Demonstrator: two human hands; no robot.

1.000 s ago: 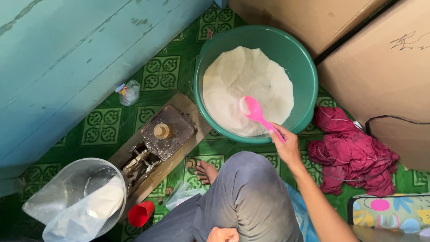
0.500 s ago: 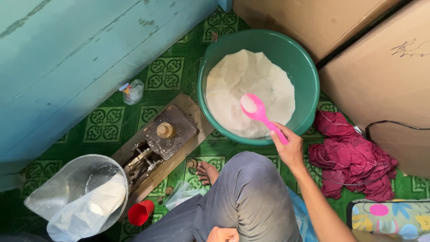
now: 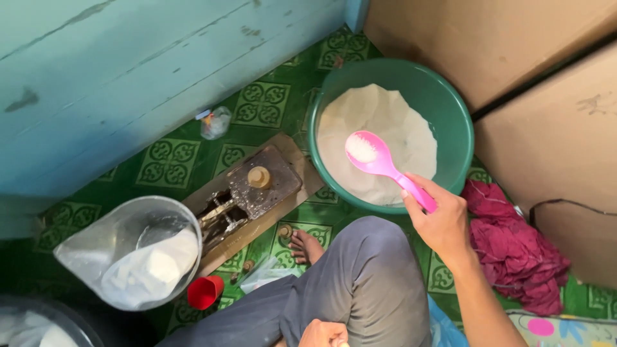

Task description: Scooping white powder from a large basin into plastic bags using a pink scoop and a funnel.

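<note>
From the head camera, the right hand (image 3: 438, 222) grips a pink spoon (image 3: 379, 160) over the green tub (image 3: 457, 122). A bit of white powder (image 3: 392, 122) sits in the spoon. This looks like scooping. The left hand (image 3: 323, 334) looks closed by the knee; what it holds is hidden.

Grey trousers creased at the bent knee, bare forearm without a sleeve, one bare foot

My floor-level work corner at home.
I sit barefoot on green patterned floor tiles (image 3: 257, 106) beside a painted blue wooden wall (image 3: 128, 71), brown cardboard boxes (image 3: 514, 45) and a crumpled maroon cloth (image 3: 514, 250).
</note>
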